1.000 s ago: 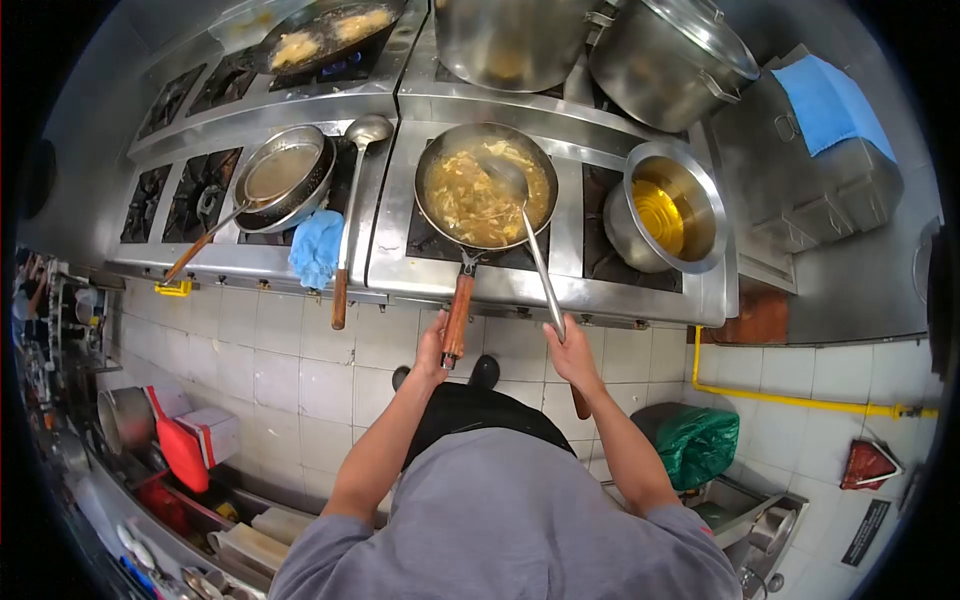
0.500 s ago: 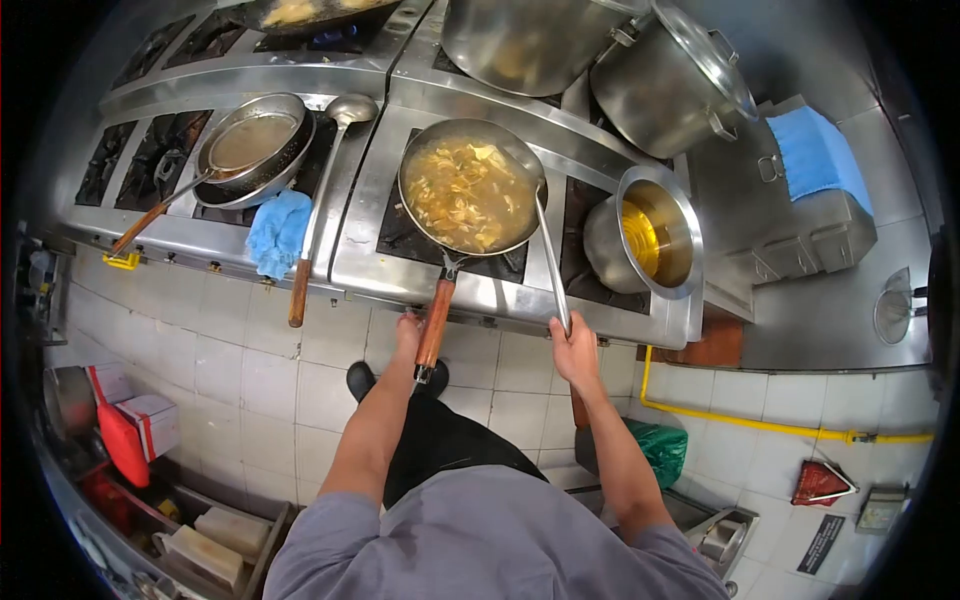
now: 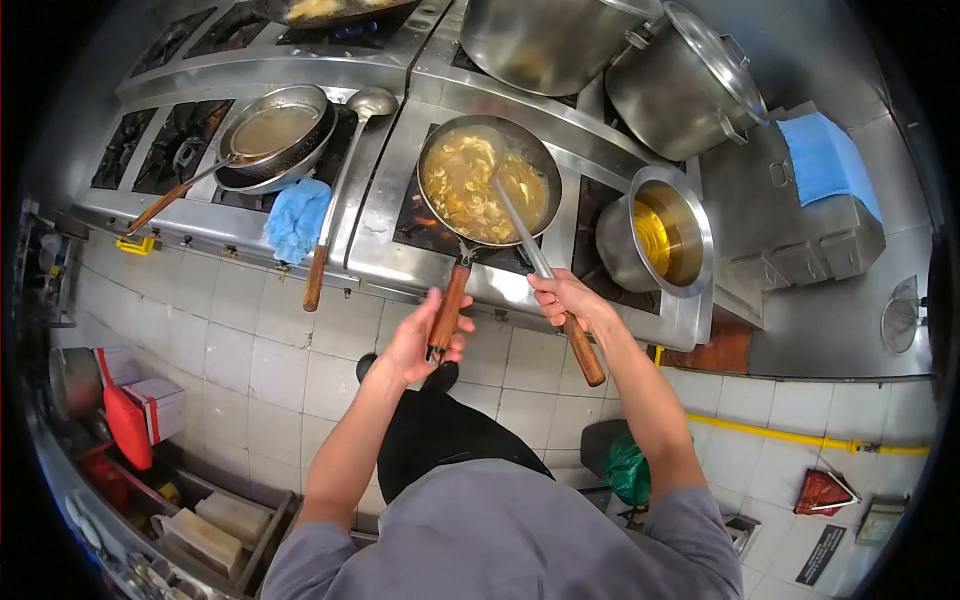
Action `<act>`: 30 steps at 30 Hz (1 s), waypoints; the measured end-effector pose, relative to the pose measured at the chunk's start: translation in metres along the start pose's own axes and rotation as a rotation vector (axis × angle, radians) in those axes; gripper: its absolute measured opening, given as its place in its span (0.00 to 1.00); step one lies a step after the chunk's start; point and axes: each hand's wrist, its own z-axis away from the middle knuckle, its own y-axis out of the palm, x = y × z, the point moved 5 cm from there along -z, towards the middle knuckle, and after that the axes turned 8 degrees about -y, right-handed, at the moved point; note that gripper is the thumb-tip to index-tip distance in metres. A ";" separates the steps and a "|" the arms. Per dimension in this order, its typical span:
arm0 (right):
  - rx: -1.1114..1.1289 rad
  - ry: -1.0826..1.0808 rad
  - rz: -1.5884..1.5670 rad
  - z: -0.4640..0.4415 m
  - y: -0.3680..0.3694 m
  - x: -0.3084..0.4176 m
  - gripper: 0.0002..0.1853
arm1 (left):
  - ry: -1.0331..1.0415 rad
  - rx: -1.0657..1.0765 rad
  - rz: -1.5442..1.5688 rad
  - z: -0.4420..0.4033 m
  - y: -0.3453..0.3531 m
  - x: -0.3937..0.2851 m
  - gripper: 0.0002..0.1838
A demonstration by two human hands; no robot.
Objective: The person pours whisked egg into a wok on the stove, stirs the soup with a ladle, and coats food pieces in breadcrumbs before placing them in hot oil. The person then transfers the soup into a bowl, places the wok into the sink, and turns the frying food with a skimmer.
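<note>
A round pan (image 3: 553, 205) of brothy food with pale and brown pieces sits on the middle burner, an orange glow under it. Its wooden handle (image 3: 449, 308) points toward me. My left hand (image 3: 425, 340) is around that handle from below, fingers apart and not closed on it. My right hand (image 3: 572, 300) grips the metal shaft of a long ladle (image 3: 583, 350) just above its wooden end. The ladle's head is down in the food, hidden by broth. A steel pot (image 3: 618, 245) of yellow oil stands right of the pan.
Stacked pans (image 3: 270, 135), a blue cloth (image 3: 297, 220) and another ladle (image 3: 318, 275) lie on the left stove. Two large pots (image 3: 540, 45) stand behind. Another pan (image 3: 340, 12) is at the back left. A yellow pipe (image 3: 770, 434) runs low at the right.
My left hand has come up and its fingers have spread around the pan handle. My right hand has risen toward the stove, and the ladle's head has moved left into the broth.
</note>
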 end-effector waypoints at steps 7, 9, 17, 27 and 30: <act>-0.031 -0.160 0.650 0.044 -0.002 0.008 0.14 | 0.014 -0.092 -0.252 0.005 -0.002 -0.009 0.19; -0.037 -0.666 0.972 0.060 -0.010 0.009 0.15 | 0.021 -0.091 -0.247 0.006 0.001 -0.009 0.19; -0.507 -0.460 1.253 0.084 -0.041 0.023 0.12 | 0.052 -0.107 -0.194 0.002 0.004 -0.001 0.18; 0.139 0.021 -0.372 0.028 0.010 -0.026 0.11 | 0.055 -0.016 -0.027 -0.005 0.003 0.010 0.24; 0.301 0.051 -0.656 0.036 0.025 -0.036 0.10 | 0.081 0.029 0.070 -0.009 -0.014 0.015 0.29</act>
